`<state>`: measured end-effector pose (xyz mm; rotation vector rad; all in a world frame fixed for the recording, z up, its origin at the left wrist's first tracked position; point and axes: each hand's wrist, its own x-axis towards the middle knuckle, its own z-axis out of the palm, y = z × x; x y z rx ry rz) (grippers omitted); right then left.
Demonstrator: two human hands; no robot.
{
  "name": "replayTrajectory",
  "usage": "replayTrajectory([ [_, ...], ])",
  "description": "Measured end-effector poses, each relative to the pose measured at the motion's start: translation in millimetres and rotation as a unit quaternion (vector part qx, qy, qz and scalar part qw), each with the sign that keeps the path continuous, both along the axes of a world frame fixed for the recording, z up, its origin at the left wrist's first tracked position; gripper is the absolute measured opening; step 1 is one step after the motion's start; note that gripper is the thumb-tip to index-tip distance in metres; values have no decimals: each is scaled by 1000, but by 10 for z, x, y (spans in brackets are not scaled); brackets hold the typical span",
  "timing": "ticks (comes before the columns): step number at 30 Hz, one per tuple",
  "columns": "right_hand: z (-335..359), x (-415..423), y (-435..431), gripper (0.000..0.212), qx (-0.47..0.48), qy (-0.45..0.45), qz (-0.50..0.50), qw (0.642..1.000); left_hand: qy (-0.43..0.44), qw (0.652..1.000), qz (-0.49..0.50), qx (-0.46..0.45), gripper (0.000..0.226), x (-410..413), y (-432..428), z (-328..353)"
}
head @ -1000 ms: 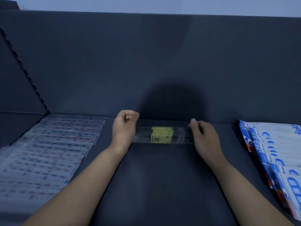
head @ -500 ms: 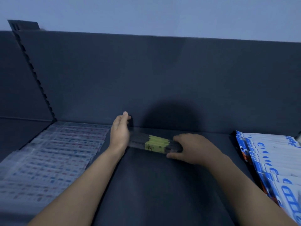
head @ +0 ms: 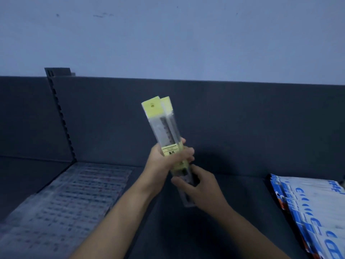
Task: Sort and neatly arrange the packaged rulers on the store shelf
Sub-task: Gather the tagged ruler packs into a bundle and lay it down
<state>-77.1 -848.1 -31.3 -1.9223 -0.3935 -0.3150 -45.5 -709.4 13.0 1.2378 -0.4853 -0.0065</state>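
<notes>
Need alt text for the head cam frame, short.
Two hands hold a bundle of packaged rulers nearly upright above a dark shelf: the left hand grips its middle, the right hand its lower end. Flat clear packets lie on the shelf at the left, blue-and-white packets at the right.
</notes>
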Motion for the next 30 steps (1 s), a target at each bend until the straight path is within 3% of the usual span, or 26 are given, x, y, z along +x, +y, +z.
replayTrajectory([
  [2, -46, -31, 50, 20, 60, 17, 27, 998, -31, 998, 35, 41, 23, -23, -94, 57],
  [6, -163, -87, 44, 31, 81, 28, 26, 996, -67, 985, 75, 141, 19, -101, -210, -59],
  [12, -147, -22, 127, 45, 140, 1, 51, 989, -82, 976, 136, 146, 41, -157, -219, -114],
  [15, -123, 6, 190, 34, 141, -11, 72, 987, -114, 954, 191, 201, 38, -200, -210, -96],
  [18, -77, 39, 216, 27, 136, -17, 62, 989, -109, 944, 173, 259, 31, -206, -161, -34],
  [21, -74, 22, 280, 27, 145, -31, -13, 989, -72, 944, 159, 279, 33, -187, -79, 18],
  [24, -105, -29, 365, 22, 151, -15, -105, 983, -67, 962, 174, 200, 41, -247, -81, 27],
  [27, -86, -69, 396, 12, 88, 4, -195, 977, -49, 974, 158, 154, 37, -274, -121, 16],
  [30, -69, -113, 398, 19, 21, 21, -236, 971, -32, 977, 130, 169, 29, -245, -81, 74],
])
